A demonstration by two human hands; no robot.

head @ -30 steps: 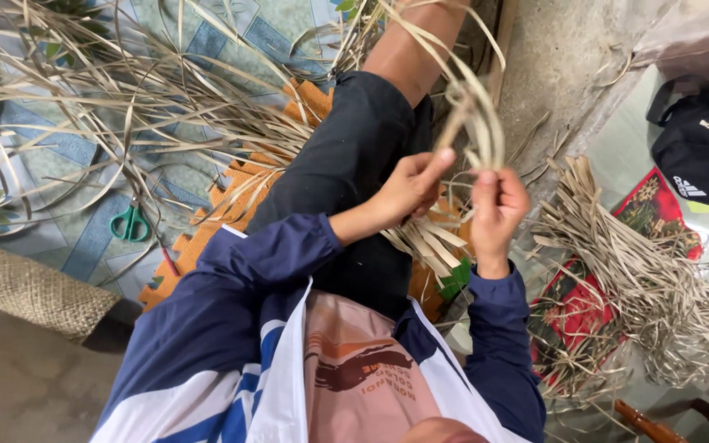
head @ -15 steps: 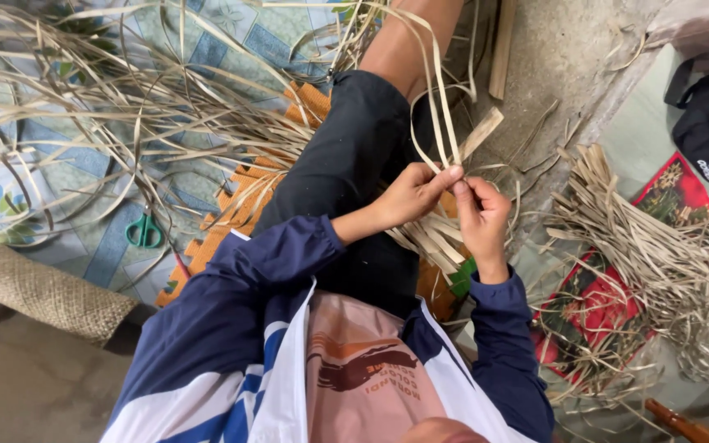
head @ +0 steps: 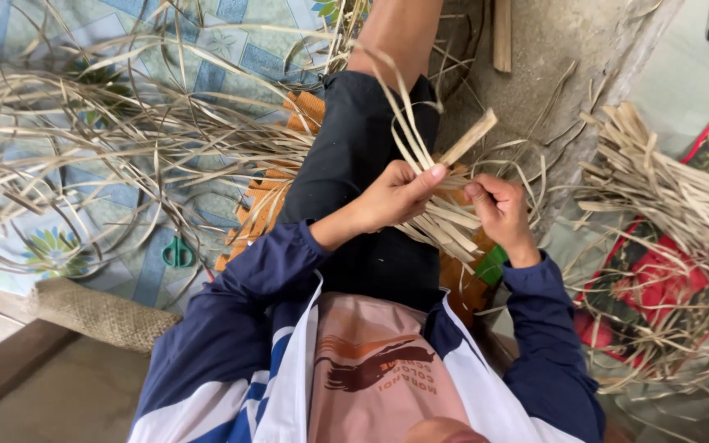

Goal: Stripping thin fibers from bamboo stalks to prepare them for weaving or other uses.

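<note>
The dried leaf strips point(head: 436, 217) are pale straw-tan, and so is the loose bundle point(head: 666, 189) near the mat's right edge. The floor mat point(head: 240, 49) is light blue and pale green with a flower print. Scissors point(head: 177, 253) have green handles. The woven piece point(head: 268, 205) is orange. The jacket sleeve point(head: 240, 303) is navy with white panels, the shorts point(head: 363, 156) black, the cloth point(head: 658, 287) red with a floral pattern
</note>
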